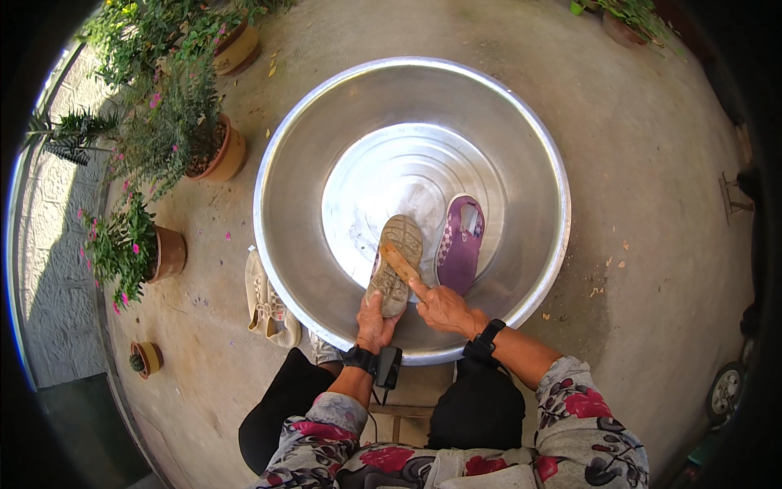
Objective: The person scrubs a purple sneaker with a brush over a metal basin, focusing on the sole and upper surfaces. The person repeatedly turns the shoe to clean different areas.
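My left hand (pixel 376 321) grips a shoe by its heel end, over the near side of a large metal basin (pixel 299 183). The shoe's dirty tan sole (pixel 408 235) faces up, and its upper is mostly hidden beneath. In my right hand (pixel 449 312) is a brush with a wooden back (pixel 398 261), laid slantwise across the sole. Its bristles are hidden from above. A purple slip-on shoe (pixel 458 260) with a checkered side rests in the basin, just right of the held shoe. Some wet dirt marks the basin floor.
Outside the basin at left lie white lace-up shoes (pixel 269 312). Potted flowering plants (pixel 168 253) line the left side, with a small potted cactus (pixel 146 359) nearer me. A wheel (pixel 726 391) stands at far right. Below the basin's near rim shows a wooden frame (pixel 400 411).
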`<control>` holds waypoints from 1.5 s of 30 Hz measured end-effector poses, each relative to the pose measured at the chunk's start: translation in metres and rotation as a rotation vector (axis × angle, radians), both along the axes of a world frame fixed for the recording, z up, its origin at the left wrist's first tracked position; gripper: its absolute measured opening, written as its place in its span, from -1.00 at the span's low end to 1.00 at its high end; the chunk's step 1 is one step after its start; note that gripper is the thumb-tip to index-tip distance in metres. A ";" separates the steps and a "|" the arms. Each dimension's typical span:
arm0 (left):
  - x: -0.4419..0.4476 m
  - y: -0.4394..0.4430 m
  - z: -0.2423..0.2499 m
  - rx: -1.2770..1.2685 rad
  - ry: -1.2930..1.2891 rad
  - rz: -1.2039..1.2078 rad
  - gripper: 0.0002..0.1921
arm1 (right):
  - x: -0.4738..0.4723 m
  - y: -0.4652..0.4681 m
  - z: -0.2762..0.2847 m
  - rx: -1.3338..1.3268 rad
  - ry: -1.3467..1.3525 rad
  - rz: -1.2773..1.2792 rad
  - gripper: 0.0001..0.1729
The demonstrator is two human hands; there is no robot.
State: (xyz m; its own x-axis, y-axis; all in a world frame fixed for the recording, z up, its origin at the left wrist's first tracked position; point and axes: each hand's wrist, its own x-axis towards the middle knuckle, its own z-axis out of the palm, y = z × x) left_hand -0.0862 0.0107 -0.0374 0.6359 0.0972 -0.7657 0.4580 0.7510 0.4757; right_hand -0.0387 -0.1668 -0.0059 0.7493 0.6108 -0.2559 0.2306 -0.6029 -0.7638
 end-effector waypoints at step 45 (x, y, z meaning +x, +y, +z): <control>-0.001 -0.011 0.010 0.190 -0.145 -0.119 -0.54 | 0.010 -0.021 -0.025 -0.036 0.095 -0.253 -0.46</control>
